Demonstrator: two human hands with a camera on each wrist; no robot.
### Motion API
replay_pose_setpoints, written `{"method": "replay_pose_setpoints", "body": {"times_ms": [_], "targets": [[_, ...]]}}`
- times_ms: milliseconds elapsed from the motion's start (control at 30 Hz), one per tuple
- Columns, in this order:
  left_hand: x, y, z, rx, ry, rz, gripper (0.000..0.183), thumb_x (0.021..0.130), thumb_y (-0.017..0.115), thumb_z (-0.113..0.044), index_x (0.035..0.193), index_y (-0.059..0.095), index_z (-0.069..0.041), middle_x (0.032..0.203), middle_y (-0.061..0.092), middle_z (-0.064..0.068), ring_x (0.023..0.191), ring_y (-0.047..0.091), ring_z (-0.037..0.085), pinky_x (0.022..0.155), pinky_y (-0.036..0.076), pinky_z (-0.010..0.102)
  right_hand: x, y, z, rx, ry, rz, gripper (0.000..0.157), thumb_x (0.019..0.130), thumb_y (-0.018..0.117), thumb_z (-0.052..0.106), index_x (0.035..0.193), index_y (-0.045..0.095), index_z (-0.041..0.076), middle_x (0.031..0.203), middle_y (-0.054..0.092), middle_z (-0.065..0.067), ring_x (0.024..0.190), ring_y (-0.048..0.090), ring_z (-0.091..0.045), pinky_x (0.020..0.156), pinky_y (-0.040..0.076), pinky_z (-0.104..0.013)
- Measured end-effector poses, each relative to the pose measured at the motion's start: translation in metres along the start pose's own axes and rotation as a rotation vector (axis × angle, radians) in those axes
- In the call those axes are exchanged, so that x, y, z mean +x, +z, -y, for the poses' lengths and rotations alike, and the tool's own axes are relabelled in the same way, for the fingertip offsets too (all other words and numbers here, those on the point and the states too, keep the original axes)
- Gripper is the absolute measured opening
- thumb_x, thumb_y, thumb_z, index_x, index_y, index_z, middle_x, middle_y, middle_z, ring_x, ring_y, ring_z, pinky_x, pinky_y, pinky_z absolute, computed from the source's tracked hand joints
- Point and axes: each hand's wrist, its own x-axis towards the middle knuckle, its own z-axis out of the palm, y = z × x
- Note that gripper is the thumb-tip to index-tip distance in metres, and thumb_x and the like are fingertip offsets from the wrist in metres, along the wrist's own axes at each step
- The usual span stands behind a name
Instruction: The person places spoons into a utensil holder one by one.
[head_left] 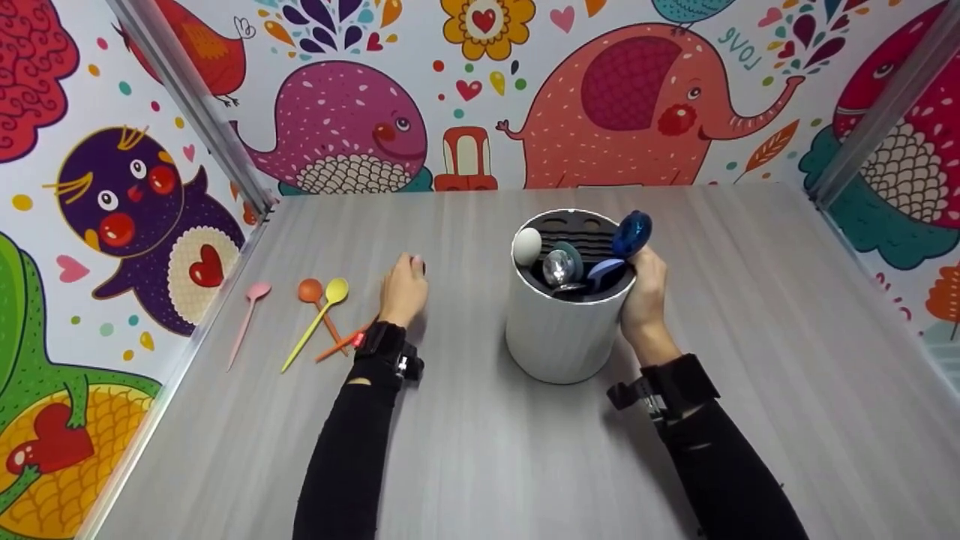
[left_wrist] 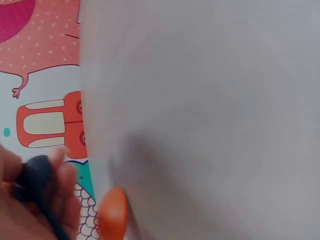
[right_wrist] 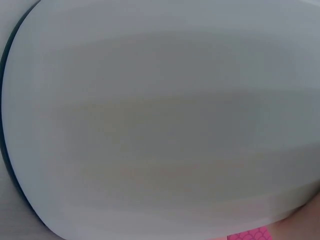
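My left hand (head_left: 403, 291) is low over the table, left of a white utensil holder. In the left wrist view its curled fingers hold a dark spoon (left_wrist: 36, 175), which the hand mostly hides in the head view. Close by it lies an orange spoon (left_wrist: 114, 215), partly covered by the wrist from above. With my right hand (head_left: 646, 296) I grip the utensil holder (head_left: 562, 341) at its right side. Out of its slotted black top stand a white spoon (head_left: 527, 246), a silvery one (head_left: 559, 267) and several blue or teal utensils. The holder's pale wall fills the right wrist view.
At the left of the table lie a pink spoon (head_left: 259, 290), a yellow spoon (head_left: 337, 290) and another orange spoon (head_left: 310, 289), the last two crossing. Printed cartoon panels (head_left: 472, 97) with metal corner posts (head_left: 874, 120) bound the table at the back and sides.
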Motion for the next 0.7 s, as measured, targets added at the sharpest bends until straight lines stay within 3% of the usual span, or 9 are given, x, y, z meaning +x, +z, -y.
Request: {"method": "replay_pose_setpoints", "body": {"times_ms": [367, 500, 700], "targets": [[-0.001, 0.007, -0.029, -0.225, 0.039, -0.129, 0.029, 0.107, 0.045, -0.020, 0.109, 0.063, 0.002, 0.104, 0.068, 0.022, 0.101, 0.064, 0.040, 0.090, 0.048, 0.051, 0.001, 0.000, 0.001, -0.007, -0.001, -0.018, 0.034, 0.095, 0.041, 0.009, 0.080, 0.071, 0.010, 0.083, 0.068, 0.001, 0.081, 0.059, -0.012, 0.081, 0.045, -0.026], [-0.005, 0.009, -0.042, -0.299, 0.058, -0.154, 0.028, 0.105, 0.051, -0.023, 0.102, 0.067, 0.000, 0.091, 0.066, 0.015, 0.085, 0.062, 0.031, 0.079, 0.048, 0.043, 0.001, 0.001, 0.001, -0.007, 0.005, -0.024, 0.033, 0.095, 0.041, 0.009, 0.078, 0.070, 0.010, 0.082, 0.067, 0.001, 0.080, 0.058, -0.012, 0.080, 0.045, -0.026], [-0.016, 0.015, -0.056, -0.367, 0.109, -0.138, 0.029, 0.098, 0.067, -0.032, 0.087, 0.062, -0.006, 0.066, 0.050, 0.001, 0.058, 0.046, 0.018, 0.058, 0.036, 0.029, 0.000, 0.001, 0.000, -0.022, 0.003, -0.023, 0.034, 0.095, 0.041, 0.010, 0.076, 0.069, 0.010, 0.080, 0.065, 0.001, 0.078, 0.057, -0.012, 0.079, 0.044, -0.026]]}}
